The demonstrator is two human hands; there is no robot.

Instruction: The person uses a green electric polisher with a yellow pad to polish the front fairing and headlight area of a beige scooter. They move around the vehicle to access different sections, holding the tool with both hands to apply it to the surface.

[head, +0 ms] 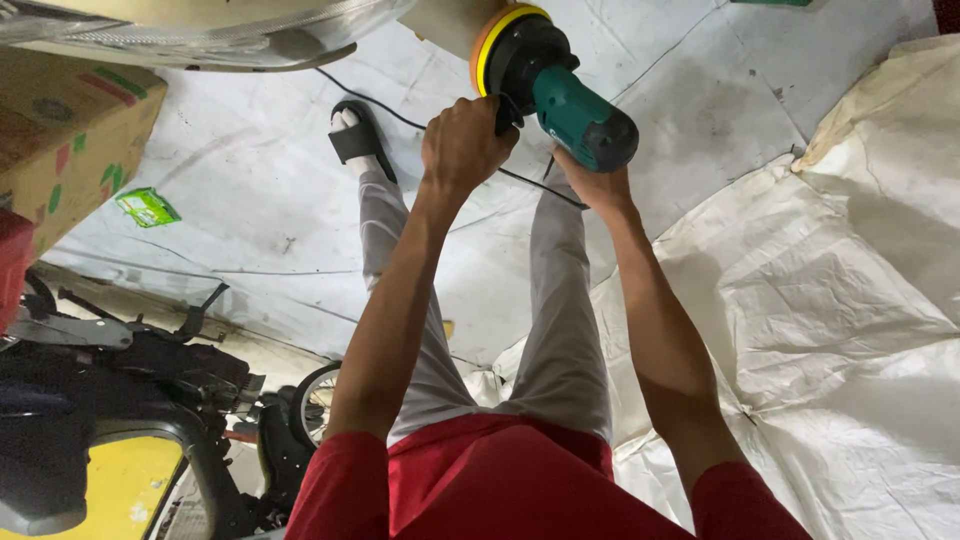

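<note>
Head cam: both hands' grip point(463, 143) point(592, 183) closed on polisher point(560, 92), pad at panel edge point(300, 45).

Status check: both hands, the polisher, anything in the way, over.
Left hand shut on polisher side handle. Right hand gripping green polisher body. Yellow pad against cream panel. Black cord trailing past legs.

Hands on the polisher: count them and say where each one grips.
2. The left hand grips the side handle by the polisher's black head; the right hand holds beneath its green body.
</note>
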